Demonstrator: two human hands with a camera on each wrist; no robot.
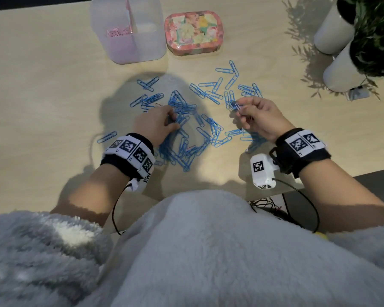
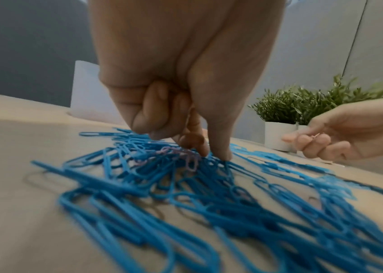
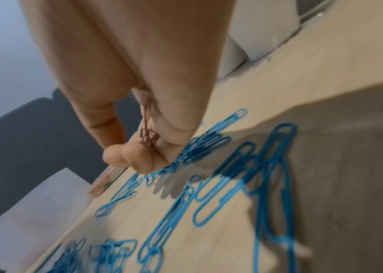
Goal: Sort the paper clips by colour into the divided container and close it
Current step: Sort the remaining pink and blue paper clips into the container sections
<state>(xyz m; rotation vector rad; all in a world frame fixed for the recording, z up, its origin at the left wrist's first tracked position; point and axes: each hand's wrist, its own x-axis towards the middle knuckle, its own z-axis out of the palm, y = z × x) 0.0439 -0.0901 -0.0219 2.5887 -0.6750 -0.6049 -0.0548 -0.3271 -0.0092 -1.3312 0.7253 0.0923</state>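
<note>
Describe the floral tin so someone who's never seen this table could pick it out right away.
Start at the far edge of the wooden table, where a tall translucent container stands. The floral tin sits just to its right. It alone is low, opaque and covered in pink flower print.

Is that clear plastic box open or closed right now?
Open. The clear box has no lid on top, and pink clips show inside its left compartment.

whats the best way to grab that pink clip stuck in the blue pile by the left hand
Pinch the pink clip by its rounded loop end, which shows on top of the blue clips, coming straight down from above with thumb and forefinger. The left hand already has its fingertips right beside it. The clip lies flat and looks tangled, so lift slowly; blue ones may come along.
</note>
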